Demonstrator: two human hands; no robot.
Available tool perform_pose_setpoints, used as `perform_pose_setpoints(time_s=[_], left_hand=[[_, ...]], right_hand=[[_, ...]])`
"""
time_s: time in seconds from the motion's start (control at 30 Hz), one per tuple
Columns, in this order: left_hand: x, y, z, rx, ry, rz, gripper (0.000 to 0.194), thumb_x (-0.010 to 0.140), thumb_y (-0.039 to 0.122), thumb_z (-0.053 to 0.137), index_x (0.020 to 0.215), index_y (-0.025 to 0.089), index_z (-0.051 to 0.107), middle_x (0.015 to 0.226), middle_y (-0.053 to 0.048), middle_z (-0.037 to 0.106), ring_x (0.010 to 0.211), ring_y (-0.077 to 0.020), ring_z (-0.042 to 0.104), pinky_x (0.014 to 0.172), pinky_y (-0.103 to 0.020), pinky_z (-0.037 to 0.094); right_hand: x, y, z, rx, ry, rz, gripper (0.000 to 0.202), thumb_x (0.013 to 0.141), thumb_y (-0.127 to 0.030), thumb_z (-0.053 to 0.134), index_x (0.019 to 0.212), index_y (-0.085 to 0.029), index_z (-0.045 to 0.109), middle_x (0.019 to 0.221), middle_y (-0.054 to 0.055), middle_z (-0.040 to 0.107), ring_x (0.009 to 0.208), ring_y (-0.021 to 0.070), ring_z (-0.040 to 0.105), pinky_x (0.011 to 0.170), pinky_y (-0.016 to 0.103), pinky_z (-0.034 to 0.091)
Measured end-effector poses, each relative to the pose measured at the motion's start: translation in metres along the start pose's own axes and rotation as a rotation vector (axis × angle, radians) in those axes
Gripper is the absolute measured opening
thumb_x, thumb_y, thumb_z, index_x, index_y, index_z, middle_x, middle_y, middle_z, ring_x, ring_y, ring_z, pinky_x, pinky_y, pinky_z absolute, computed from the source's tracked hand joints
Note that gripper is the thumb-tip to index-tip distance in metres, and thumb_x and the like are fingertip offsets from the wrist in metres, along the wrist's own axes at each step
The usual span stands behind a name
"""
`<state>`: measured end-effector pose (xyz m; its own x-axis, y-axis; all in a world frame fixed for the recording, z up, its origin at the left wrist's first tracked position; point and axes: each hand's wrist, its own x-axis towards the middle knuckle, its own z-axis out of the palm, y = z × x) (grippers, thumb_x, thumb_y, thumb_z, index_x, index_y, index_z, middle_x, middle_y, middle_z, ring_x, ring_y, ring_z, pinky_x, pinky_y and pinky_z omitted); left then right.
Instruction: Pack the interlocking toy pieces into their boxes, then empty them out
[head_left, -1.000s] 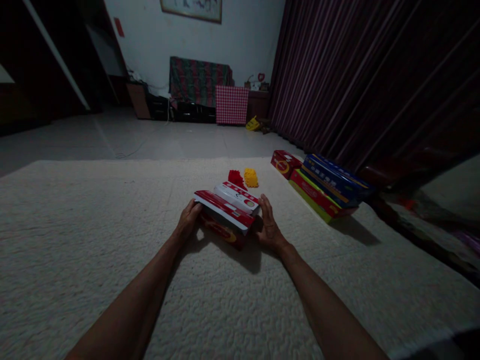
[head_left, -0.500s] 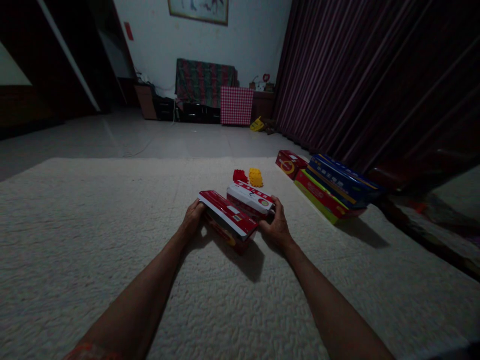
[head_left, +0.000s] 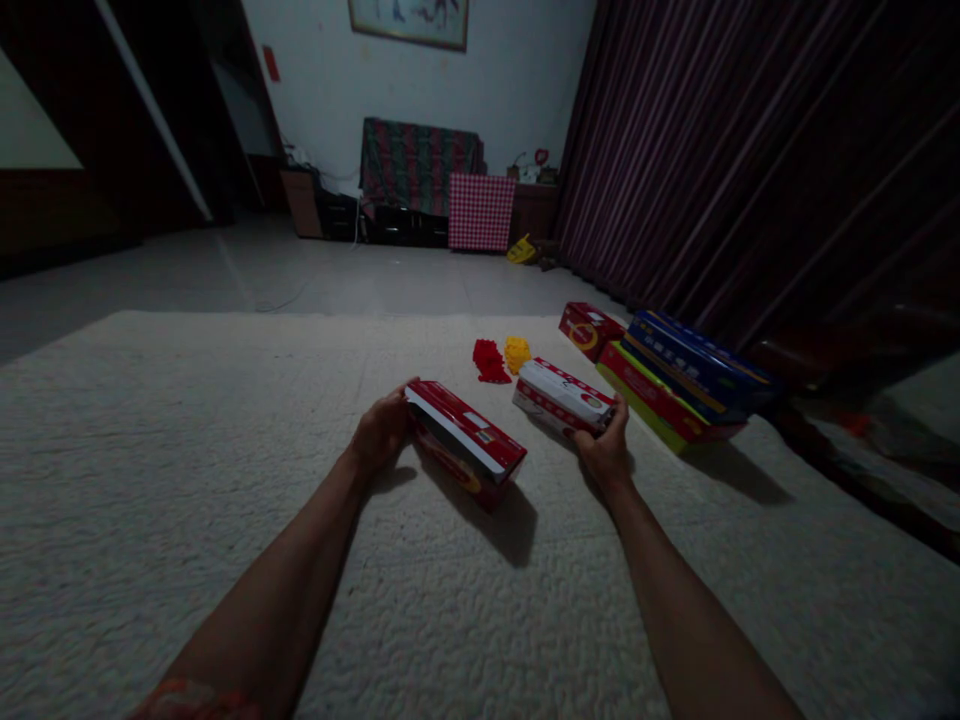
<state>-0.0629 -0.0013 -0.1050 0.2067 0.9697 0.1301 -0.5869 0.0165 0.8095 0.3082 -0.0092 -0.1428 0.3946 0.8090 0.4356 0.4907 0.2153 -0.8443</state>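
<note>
My left hand is at the left end of a red box, its fingers closed against the far corner and the lid edge. The lid of this box stands slightly raised, with a dark gap under its white edge. My right hand grips the right end of a white-and-red box, thumb on the near side and fingers around the end. The two boxes are apart. Behind them lie a crumpled red piece and a yellow piece, which look like cloth or knitting.
On the right, a blue box rests on a red-and-green box, with another red box beyond. Everything lies on a cream quilted cover. A dark purple curtain hangs at the right.
My right hand has moved the white-and-red box to the right, away from the red box. More of the red crumpled piece shows. My left hand stays at the red box.
</note>
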Motion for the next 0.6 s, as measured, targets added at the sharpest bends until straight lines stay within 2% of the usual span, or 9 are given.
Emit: perform_pose_setpoints(time_s=[0.07,0.17,0.37,0.53,0.6], left_hand=[[0.000,0.003,-0.003,-0.012,-0.006,-0.018,0.048,0.076,0.033,0.075,0.121,0.019,0.070,0.109,-0.007,0.079,0.105,-0.0290,0.071,0.097,-0.041,0.052],[-0.001,0.003,-0.006,-0.023,-0.086,-0.045,0.051,0.075,0.029,0.076,0.124,0.020,0.069,0.112,-0.008,0.078,0.106,-0.0296,0.071,0.098,-0.041,0.051],[0.001,0.001,-0.007,-0.036,-0.111,-0.061,0.043,0.084,0.042,0.074,0.121,0.020,0.072,0.119,-0.008,0.077,0.115,-0.0299,0.068,0.104,-0.042,0.049],[0.002,0.000,-0.008,-0.013,-0.164,-0.056,0.056,0.085,0.061,0.070,0.118,0.016,0.073,0.118,-0.013,0.077,0.123,-0.0345,0.064,0.111,-0.046,0.044],[0.004,-0.001,-0.009,0.002,-0.163,-0.056,0.058,0.084,0.063,0.069,0.116,0.015,0.074,0.116,-0.015,0.077,0.123,-0.0354,0.064,0.111,-0.046,0.043]], right_hand=[[0.002,-0.005,-0.003,0.037,0.015,0.071,0.110,0.063,-0.030,0.068,0.159,-0.018,0.016,0.151,0.021,0.049,0.133,0.0330,0.056,0.110,0.050,0.046],[0.002,-0.013,-0.006,0.020,-0.003,0.106,0.112,0.061,-0.031,0.069,0.159,-0.017,0.016,0.150,0.021,0.051,0.131,0.0338,0.057,0.110,0.051,0.046],[0.000,-0.017,-0.010,-0.080,0.001,0.103,0.112,0.063,-0.036,0.070,0.160,-0.017,0.018,0.152,0.020,0.049,0.134,0.0339,0.055,0.112,0.050,0.043],[0.003,-0.012,-0.012,-0.095,0.016,0.087,0.105,0.065,-0.037,0.067,0.158,-0.021,0.022,0.150,0.017,0.052,0.129,0.0321,0.058,0.109,0.049,0.046],[0.003,-0.006,-0.013,-0.121,0.035,0.065,0.103,0.066,-0.036,0.066,0.158,-0.021,0.022,0.147,0.017,0.055,0.125,0.0319,0.061,0.107,0.048,0.048]])
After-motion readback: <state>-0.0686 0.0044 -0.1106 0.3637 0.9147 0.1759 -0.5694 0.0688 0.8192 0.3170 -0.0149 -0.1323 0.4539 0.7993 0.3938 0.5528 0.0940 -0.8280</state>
